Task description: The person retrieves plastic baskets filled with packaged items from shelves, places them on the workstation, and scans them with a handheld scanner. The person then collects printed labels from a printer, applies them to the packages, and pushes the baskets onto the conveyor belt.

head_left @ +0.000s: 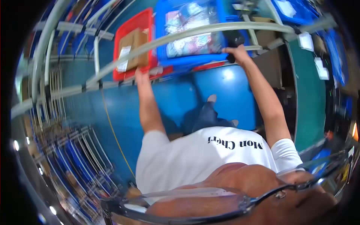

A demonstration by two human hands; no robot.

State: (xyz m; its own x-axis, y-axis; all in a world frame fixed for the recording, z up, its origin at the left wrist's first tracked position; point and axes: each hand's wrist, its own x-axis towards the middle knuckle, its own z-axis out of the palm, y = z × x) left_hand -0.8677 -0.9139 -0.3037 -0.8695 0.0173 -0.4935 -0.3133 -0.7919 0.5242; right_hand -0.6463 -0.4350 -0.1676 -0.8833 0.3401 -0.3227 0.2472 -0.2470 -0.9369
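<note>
Person at a rack, seen from above: the left hand reaches the near edge of a red bin, where a brown carton bearing a white label lies inside; the fingers are partly lost at the rim, so whether they pinch it, press together or lie spread cannot be told. The right hand is curled around a dark handheld device, held beside the near corner of a blue bin. Clear-wrapped goods, mostly pink, white and pale blue-green, lie within this second bin, to the right of the first. A pale tubular rail crosses above both bins. As to progress, the carton is in the red bin and the wrapped goods are in the blue bin, while the device is in hand rather than set down; the handling appears to be underway. Neither the device's exact kind nor its working state can be read, and nothing visible shows how many of the contents have been dealt with or how much remains
</note>
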